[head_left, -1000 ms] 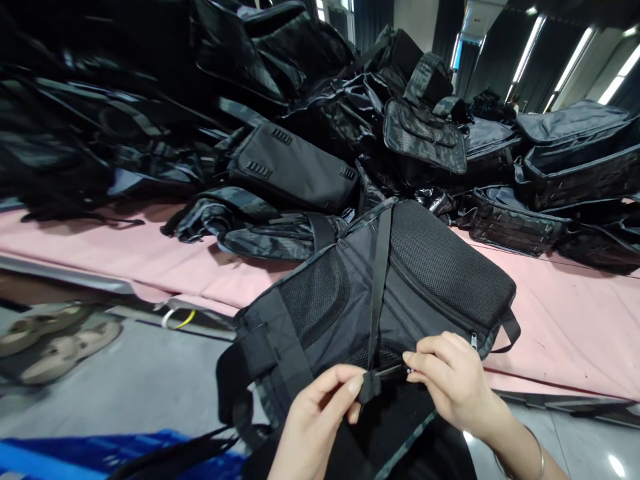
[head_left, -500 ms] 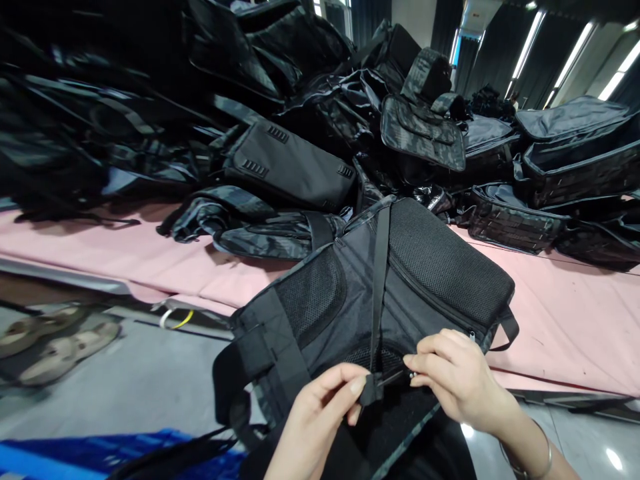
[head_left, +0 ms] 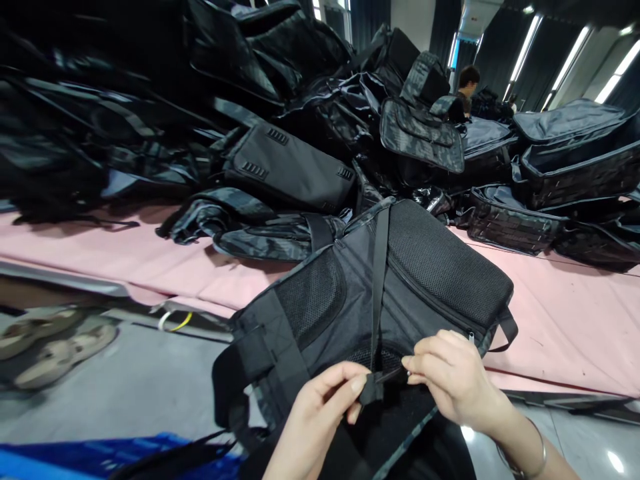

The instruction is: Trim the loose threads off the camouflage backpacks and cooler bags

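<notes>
A black backpack (head_left: pixel 425 267) with mesh back padding lies half on the pink table edge, half toward me. A narrow black strap (head_left: pixel 379 280) runs down its middle to a folded end. My left hand (head_left: pixel 315 420) pinches that strap end between thumb and fingers. My right hand (head_left: pixel 453 383), a bangle on its wrist, is closed on a thin dark piece at the same strap end, touching the left hand's pinch.
A large heap of black and camouflage bags (head_left: pixel 280 133) covers the pink table (head_left: pixel 565 320) behind. Sandals (head_left: pixel 50 337) lie on the grey floor at left. A blue crate (head_left: pixel 75 457) sits at the bottom left. A person's head (head_left: pixel 467 77) shows far back.
My hands and the strap end stay almost still. A person's head has come into view behind the far bags.
</notes>
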Demonstrator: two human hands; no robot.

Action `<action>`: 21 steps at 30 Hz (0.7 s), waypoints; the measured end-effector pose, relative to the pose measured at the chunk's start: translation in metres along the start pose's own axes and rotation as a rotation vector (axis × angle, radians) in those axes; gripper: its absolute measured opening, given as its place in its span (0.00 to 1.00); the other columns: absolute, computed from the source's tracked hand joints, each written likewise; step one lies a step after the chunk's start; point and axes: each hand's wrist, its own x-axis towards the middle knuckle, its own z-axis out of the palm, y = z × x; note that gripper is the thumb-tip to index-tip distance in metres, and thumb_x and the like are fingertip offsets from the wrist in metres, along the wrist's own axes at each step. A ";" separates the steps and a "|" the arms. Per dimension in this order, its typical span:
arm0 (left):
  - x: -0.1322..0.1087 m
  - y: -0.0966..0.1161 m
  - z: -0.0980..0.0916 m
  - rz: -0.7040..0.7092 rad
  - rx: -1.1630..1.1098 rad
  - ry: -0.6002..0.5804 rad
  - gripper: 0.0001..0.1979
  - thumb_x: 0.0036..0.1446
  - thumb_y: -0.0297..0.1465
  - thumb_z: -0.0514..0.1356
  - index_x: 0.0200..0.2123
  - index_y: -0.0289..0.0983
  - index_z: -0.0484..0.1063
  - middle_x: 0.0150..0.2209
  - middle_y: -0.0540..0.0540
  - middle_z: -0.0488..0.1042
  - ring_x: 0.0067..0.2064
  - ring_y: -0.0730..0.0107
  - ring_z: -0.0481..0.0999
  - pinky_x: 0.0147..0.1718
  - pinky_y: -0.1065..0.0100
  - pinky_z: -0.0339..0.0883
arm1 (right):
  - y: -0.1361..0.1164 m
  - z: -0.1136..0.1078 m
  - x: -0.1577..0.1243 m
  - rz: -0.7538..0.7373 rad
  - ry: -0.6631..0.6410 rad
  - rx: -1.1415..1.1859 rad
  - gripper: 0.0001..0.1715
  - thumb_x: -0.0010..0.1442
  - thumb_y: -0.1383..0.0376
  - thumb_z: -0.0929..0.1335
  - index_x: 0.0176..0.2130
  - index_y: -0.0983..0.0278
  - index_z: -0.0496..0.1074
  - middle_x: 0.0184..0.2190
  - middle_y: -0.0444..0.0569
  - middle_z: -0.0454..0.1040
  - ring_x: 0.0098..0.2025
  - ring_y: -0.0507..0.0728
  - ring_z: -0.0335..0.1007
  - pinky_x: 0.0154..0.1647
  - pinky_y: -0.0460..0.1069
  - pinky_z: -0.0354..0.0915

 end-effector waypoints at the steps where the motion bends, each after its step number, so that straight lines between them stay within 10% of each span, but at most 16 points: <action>1: 0.000 0.000 -0.001 -0.002 -0.006 0.000 0.15 0.45 0.41 0.65 0.25 0.34 0.74 0.21 0.52 0.63 0.22 0.77 0.56 0.21 0.72 0.52 | 0.000 -0.001 0.000 0.006 -0.006 0.002 0.09 0.65 0.68 0.62 0.39 0.64 0.71 0.32 0.48 0.73 0.30 0.52 0.62 0.31 0.48 0.58; 21: 0.001 0.003 0.001 -0.035 -0.082 -0.009 0.14 0.44 0.39 0.66 0.23 0.33 0.73 0.21 0.52 0.63 0.23 0.78 0.56 0.22 0.73 0.50 | 0.000 0.002 0.001 0.015 -0.019 0.094 0.09 0.65 0.68 0.61 0.39 0.64 0.70 0.32 0.49 0.73 0.31 0.53 0.65 0.31 0.49 0.62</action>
